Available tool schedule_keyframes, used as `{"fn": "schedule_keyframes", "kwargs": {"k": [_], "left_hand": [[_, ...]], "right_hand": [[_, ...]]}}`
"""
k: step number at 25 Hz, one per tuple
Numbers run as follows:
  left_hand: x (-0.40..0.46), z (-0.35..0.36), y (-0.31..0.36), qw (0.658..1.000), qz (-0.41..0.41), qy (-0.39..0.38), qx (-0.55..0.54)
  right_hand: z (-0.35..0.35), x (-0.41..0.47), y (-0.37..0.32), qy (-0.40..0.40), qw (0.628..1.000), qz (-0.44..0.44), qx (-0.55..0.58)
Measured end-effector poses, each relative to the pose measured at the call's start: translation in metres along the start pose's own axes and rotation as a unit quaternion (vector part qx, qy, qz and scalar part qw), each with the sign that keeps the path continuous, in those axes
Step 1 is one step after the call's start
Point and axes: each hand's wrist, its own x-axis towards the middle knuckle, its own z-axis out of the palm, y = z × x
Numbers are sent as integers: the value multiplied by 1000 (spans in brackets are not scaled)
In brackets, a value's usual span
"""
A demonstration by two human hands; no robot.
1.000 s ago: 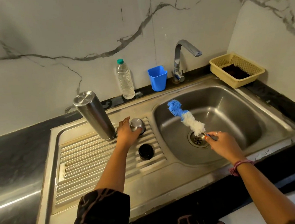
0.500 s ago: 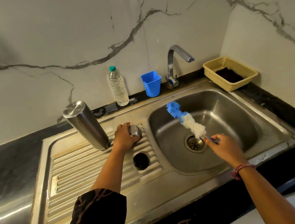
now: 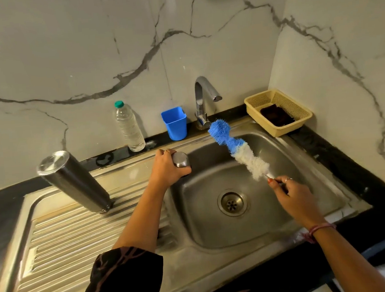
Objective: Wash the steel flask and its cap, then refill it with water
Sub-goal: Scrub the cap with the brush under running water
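The steel flask (image 3: 73, 182) stands inverted on the draining board, well left of the left hand (image 3: 168, 169). That hand, fingers curled round the steel cap (image 3: 180, 159), has lifted it off the ribs to the basin's edge. Further right, the right hand (image 3: 291, 190) pinches the bottle brush (image 3: 241, 152), now raised; scrubbing the cap looks next.
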Motion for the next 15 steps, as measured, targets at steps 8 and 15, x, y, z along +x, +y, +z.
{"fn": "schedule_keyframes", "kwargs": {"k": [8, 15], "left_hand": [[47, 43, 62, 995, 71, -18, 73], [99, 62, 99, 979, 92, -49, 176]], "right_hand": [[-27, 46, 33, -16, 999, -43, 17], [-29, 78, 56, -48, 997, -20, 52]]}}
